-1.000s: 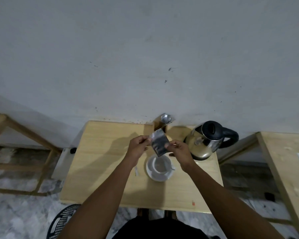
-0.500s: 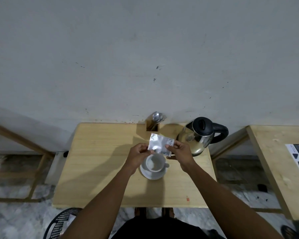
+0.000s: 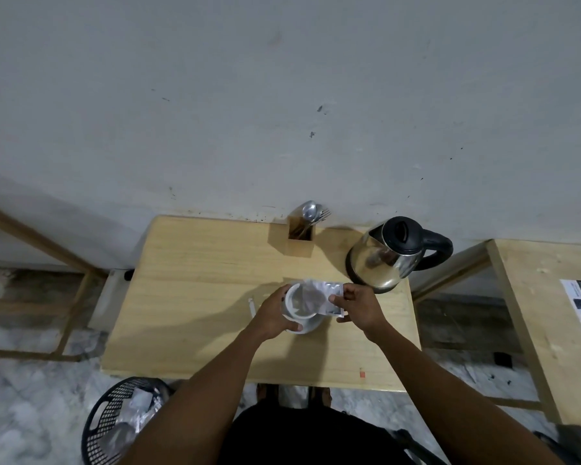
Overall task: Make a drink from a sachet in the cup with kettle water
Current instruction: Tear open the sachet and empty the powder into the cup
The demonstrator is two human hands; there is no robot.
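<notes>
A white cup (image 3: 293, 313) stands on a white saucer (image 3: 312, 325) in the middle of the wooden table (image 3: 195, 283). My left hand (image 3: 271, 313) wraps around the cup's left side. My right hand (image 3: 361, 305) pinches the silver sachet (image 3: 319, 297) by its right edge and holds it tipped over the cup's mouth. The sachet hides the cup's inside. A steel kettle (image 3: 388, 255) with a black lid and handle stands at the table's back right, just beyond my right hand.
A wooden holder (image 3: 301, 241) with a spoon and fork stands at the back edge by the wall. A thin white strip (image 3: 251, 307) lies left of the cup. A black basket (image 3: 121, 421) sits on the floor at lower left. A second table (image 3: 544, 323) stands to the right.
The sachet has come down from above the cup onto its mouth. My left hand has let go of the sachet and taken hold of the cup.
</notes>
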